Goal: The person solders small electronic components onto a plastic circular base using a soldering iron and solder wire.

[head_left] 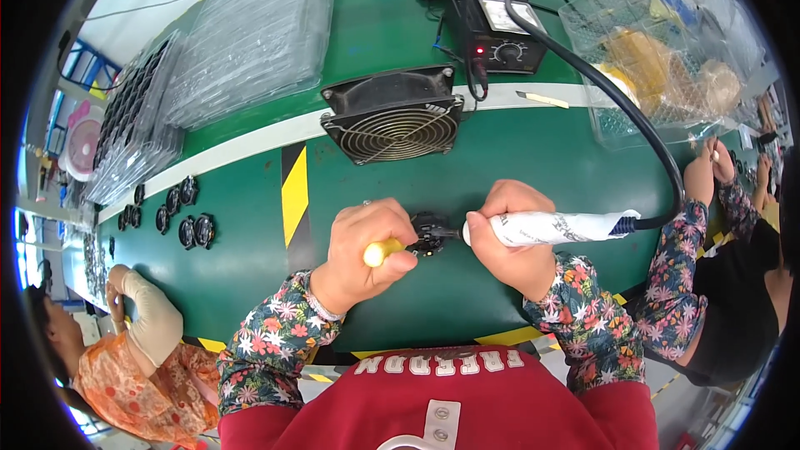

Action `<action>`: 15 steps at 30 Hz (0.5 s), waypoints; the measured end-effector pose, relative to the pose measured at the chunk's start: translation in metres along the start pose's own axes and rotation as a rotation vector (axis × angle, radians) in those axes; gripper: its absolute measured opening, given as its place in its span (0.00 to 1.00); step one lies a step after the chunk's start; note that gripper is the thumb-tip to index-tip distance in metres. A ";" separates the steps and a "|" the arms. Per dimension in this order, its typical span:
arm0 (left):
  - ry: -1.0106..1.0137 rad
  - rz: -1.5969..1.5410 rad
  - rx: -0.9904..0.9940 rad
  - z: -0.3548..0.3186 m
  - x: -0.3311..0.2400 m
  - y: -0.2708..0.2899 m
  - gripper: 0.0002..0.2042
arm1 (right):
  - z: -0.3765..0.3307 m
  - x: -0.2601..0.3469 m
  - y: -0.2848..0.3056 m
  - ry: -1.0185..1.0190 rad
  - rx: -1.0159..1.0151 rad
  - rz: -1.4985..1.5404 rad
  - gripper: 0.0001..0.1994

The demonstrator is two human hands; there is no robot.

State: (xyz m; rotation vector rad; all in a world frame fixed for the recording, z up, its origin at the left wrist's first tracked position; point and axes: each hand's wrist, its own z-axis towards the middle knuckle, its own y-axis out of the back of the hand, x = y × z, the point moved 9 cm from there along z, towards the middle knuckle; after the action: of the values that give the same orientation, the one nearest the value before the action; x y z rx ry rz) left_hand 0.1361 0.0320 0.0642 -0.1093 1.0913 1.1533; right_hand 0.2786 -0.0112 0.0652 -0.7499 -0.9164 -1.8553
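My right hand (515,237) is closed round a soldering iron (554,228), its handle wrapped in white printed material. From the handle's end a thick black cable arcs up and away. The iron's tip meets a small black round part (431,233) lying on the green bench between my hands. On the part's left side, my left hand (368,248) is closed on a yellow-ended tool (382,252); its working end is hidden by my fingers, so I cannot tell its exact kind. My left fingertips are at the part's edge.
Beyond my hands stands a black fan (396,121). A soldering station (500,33) with a lit red light is behind it. Clear plastic trays (258,33) are stacked far left, near several black round parts (196,232). A plastic basket (612,121) stands right. People work on both sides.
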 end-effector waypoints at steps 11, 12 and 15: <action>0.009 -0.006 0.010 -0.002 -0.002 -0.002 0.25 | 0.000 -0.001 0.001 -0.010 -0.005 -0.018 0.10; 0.011 -0.006 0.011 -0.001 -0.002 -0.002 0.25 | 0.000 0.000 0.001 -0.007 -0.007 -0.032 0.10; 0.004 -0.005 0.007 0.000 -0.002 -0.003 0.24 | -0.004 -0.008 0.003 -0.060 -0.047 -0.003 0.09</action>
State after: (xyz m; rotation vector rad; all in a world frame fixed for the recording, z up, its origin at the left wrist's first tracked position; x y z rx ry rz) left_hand 0.1380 0.0290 0.0647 -0.1091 1.0976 1.1449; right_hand 0.2843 -0.0116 0.0576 -0.8367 -0.9153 -1.8714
